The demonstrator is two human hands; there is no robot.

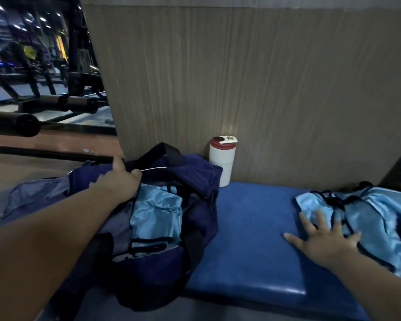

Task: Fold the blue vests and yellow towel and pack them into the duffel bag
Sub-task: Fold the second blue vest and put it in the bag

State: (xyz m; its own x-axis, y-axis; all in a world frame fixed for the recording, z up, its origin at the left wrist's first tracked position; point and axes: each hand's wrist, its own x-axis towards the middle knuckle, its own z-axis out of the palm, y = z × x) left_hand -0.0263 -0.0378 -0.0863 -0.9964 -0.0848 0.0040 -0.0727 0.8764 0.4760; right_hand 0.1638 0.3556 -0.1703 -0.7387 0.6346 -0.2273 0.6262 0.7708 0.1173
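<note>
Your left hand grips the rim of the navy duffel bag at the left end of the bench, with a folded blue vest lying inside. Your right hand, fingers spread flat, rests on the second vest at the bench's right end.

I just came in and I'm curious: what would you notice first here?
The shiny light blue vest tucked inside the open navy duffel bag, at the left end of the blue bench, stands out most; the left hand grips the bag's edge. On the right, the right hand lies flat on a second blue vest. A white bottle stands against the wall behind the bag.
</note>
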